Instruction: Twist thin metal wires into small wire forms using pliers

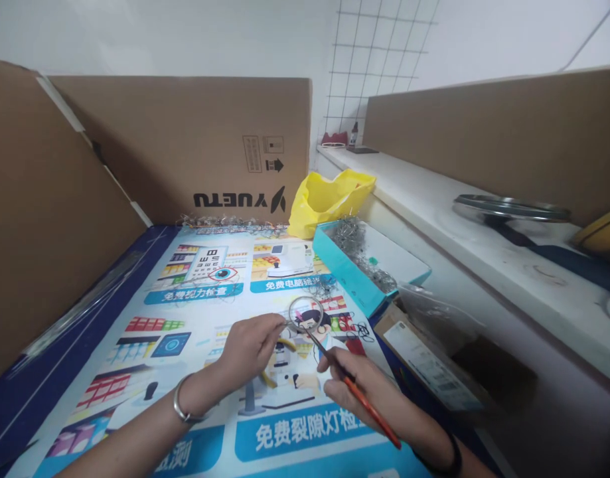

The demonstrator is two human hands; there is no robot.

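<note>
My left hand (249, 346) pinches the rim of a thin wire eyeglass frame (306, 313) with its round lens ring held just above the printed poster mat (195, 312). My right hand (357, 392) is closed around a slim red-handled tool (364, 398) whose dark tip reaches up to the ring. A silver bracelet sits on my left wrist and a dark band on my right.
A teal box (352, 282) holds several wire frames, with a yellow plastic bag (329, 196) behind it. More frames lie along the mat's far edge (225, 222). Cardboard sheets (195, 146) wall the left and back. A brown carton (424, 362) and a white counter (484, 232) are at right.
</note>
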